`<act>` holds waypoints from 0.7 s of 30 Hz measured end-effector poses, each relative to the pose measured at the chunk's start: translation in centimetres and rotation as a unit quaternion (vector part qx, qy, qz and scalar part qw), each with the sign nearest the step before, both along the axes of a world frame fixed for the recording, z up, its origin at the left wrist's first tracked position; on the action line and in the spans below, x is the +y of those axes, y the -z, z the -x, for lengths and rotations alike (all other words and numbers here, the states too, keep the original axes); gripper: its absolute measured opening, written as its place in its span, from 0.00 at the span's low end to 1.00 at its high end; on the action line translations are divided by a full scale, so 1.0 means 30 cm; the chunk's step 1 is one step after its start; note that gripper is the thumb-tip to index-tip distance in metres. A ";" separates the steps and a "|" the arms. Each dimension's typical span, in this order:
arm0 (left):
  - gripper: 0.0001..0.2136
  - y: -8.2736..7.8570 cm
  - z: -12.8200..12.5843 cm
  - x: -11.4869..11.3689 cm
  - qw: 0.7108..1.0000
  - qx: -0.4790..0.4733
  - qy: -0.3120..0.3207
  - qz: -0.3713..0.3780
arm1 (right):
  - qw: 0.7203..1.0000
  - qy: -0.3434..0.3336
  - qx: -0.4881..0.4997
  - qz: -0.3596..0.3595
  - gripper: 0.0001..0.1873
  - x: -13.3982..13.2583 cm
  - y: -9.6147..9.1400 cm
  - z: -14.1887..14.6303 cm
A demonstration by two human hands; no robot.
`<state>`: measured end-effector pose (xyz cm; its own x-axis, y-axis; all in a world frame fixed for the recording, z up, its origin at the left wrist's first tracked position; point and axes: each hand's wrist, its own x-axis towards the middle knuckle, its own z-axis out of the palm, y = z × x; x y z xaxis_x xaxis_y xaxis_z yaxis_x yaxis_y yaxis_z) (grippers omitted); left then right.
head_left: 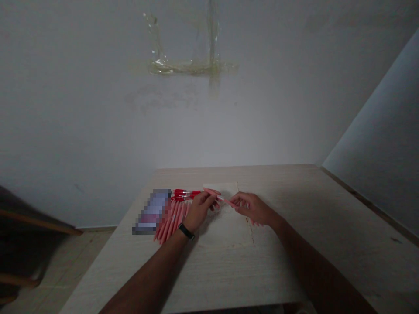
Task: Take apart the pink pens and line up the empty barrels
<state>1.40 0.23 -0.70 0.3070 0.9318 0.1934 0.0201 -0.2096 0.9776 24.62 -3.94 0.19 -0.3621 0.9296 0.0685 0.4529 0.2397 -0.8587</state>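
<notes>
Between the fingertips of both hands, in the head view, a pink pen (228,202) slants down to the right, pale along part of its length; whether it is 1 piece or 2 cannot be told. The left hand (203,209) has its fingers narrow, pinching the upper end; the right hand (251,207) pinches the lower tip, narrow too. Good handling here probably means a light, steady left pinch, right fingertips in line with the pen, and no sideways bending. Just left of the left fingers lie pink pens (172,222), with red pens (185,194) beyond; pink tips (257,224) show beneath the right hand. Working over the sheet (225,230), below the fingers, should avoid mix-ups.
</notes>
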 end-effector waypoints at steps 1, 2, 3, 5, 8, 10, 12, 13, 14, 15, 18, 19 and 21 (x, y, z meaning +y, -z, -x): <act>0.16 0.002 0.000 0.000 1.000 0.002 0.008 -0.002 | 1.000 0.003 0.007 0.001 0.13 0.001 -0.002 0.006; 0.16 0.004 0.000 0.001 1.000 0.003 0.017 -0.004 | 1.000 0.009 0.015 0.001 0.13 0.004 0.000 0.012; 0.16 0.005 0.000 0.001 1.000 0.003 0.027 -0.004 | 1.000 0.014 0.024 -0.002 0.13 0.009 0.005 0.018; 0.16 0.007 -0.003 0.002 0.999 -0.001 0.042 -0.001 | 0.999 0.015 0.040 -0.017 0.12 0.023 0.023 0.026; 0.15 0.009 -0.007 0.004 0.998 -0.013 0.056 0.005 | 0.998 -0.010 0.048 -0.028 0.14 0.041 0.056 0.033; 0.15 0.011 -0.009 0.004 0.998 -0.016 0.066 0.002 | 0.999 -0.019 0.044 -0.017 0.15 0.044 0.070 0.036; 0.14 0.014 -0.013 0.001 0.997 -0.014 0.076 -0.003 | 0.999 -0.024 0.043 -0.008 0.14 0.039 0.073 0.042; 0.14 0.016 -0.015 0.000 0.997 -0.012 0.081 -0.006 | 0.999 -0.025 0.043 -0.006 0.14 0.036 0.071 0.045; 0.14 0.018 -0.017 -0.002 0.996 -0.009 0.088 -0.008 | 0.999 -0.022 0.043 -0.005 0.13 0.032 0.069 0.049; 0.14 0.022 -0.020 -0.004 0.995 -0.007 0.098 -0.008 | 0.999 -0.020 0.042 -0.004 0.13 0.028 0.066 0.052; 0.13 0.033 -0.027 -0.007 0.992 -0.004 0.129 -0.002 | 1.000 -0.004 0.025 -0.011 0.13 0.024 0.060 0.059; 0.12 0.037 -0.029 -0.008 0.991 -0.004 0.135 -0.001 | 1.000 0.003 0.018 -0.018 0.13 0.025 0.059 0.059; 0.13 0.041 -0.030 -0.008 0.990 -0.004 0.142 -0.001 | 0.999 0.024 0.014 -0.036 0.13 0.030 0.058 0.055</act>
